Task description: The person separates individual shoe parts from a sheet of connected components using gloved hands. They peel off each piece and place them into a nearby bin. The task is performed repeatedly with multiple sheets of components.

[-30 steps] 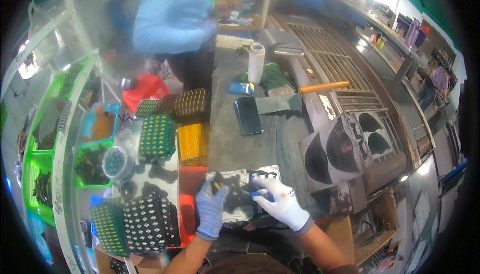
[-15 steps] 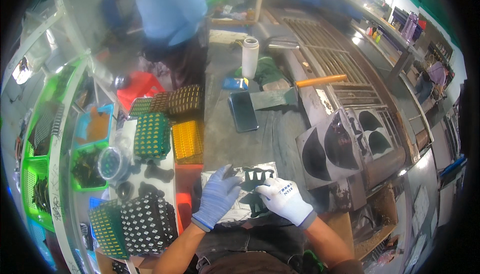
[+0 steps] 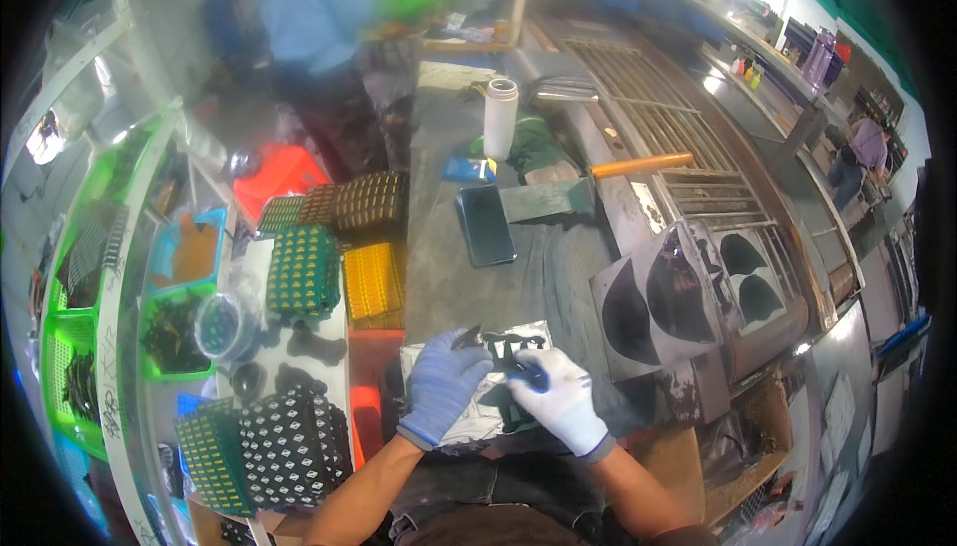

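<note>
My left hand [image 3: 445,386], in a bluish-grey knit glove, pinches a small dark pointed piece [image 3: 467,339] over the left part of a white sheet [image 3: 469,428]. My right hand [image 3: 558,396] wears a white glove with dark blue at the fingers. Its fingers are curled together over the sheet's right part, and whatever they grip is hidden. Black toothed shapes [image 3: 506,349] show on the sheet between and beyond my hands. Another black shape [image 3: 506,410] shows beside my right hand, partly covered by it.
Stacks of patterned pieces [image 3: 296,446] stand at left, with a yellow stack [image 3: 373,285] nearer my hands. Ahead lie a phone [image 3: 486,225] and a white bottle [image 3: 499,117]. A panel with black curved shapes [image 3: 653,297] leans at right. A person in blue [image 3: 314,17] stands beyond.
My right hand has turned and its fingers have curled in, showing dark blue. The dark piece in my left hand now points up more. The person beyond has shifted left.
</note>
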Available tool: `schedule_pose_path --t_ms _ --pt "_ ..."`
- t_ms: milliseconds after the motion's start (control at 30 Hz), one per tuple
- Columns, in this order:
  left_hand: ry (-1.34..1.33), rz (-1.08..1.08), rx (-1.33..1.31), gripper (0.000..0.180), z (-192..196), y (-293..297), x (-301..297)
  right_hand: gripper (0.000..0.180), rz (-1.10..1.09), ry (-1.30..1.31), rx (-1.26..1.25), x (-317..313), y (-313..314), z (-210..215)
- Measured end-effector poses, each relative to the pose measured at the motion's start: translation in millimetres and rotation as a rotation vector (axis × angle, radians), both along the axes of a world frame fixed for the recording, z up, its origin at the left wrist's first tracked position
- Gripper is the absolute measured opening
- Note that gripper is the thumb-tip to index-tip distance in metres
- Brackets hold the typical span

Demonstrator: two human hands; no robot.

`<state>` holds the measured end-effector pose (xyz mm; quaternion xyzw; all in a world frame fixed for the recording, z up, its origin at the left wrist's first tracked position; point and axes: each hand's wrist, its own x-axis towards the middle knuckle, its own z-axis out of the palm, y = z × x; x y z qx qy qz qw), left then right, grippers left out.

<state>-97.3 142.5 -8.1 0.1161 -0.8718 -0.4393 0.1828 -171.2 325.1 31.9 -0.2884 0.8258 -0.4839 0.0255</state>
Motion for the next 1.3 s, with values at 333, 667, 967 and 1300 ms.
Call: schedule_pose_path --t_ms 333,667,967,1300 --pt "0.061 0.048 0.302 0.036 -0.7 -1.7 -2.2 0.018 -0.279 -0.179 -0.28 -24.1 -14.3 -48.4" --pt "-0.02 0.094 0.341 0.036 5.1 -1.4 -1.7 0.013 -0.264 -0.909 -0.794 -17.1 11.6 1.0" --pt "0.152 -0.045 0.653 0.07 26.8 27.0 16.2 0.02 -0.09 -0.845 -0.4 5.0 -3.6 9.3" --pt "0.112 0.038 0.926 0.082 17.1 2.8 24.3 0.034 -0.895 0.142 -0.666 -4.2 166.3 44.6"
